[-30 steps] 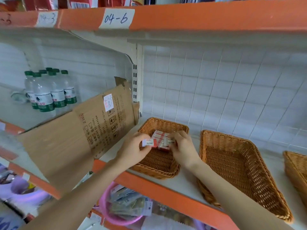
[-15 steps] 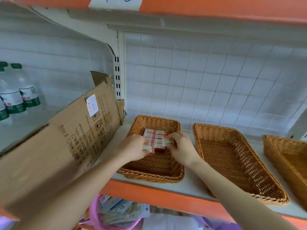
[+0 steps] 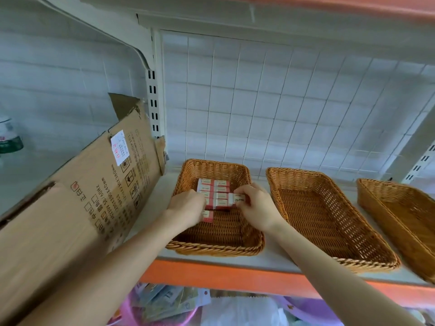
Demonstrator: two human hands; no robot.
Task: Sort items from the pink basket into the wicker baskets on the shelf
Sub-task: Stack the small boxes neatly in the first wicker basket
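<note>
Shelf (image 3: 277, 261) against grid wall (image 3: 282, 102)

In the wicker basket (image 3: 211, 245) at the shelf's left end, the left hand (image 3: 188, 208) is gripping one small box (image 3: 208, 216), the right hand (image 3: 256, 208) pinching a 2B box (image 3: 239, 198). Pink basket (image 3: 128, 311) is sitting below the front edge.

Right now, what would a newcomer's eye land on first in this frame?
The left hand and right hand meet in the leftmost wicker basket, on a row of small red-and-white boxes. The middle wicker basket beside it holds nothing, and a large cardboard box leans at far left.
</note>
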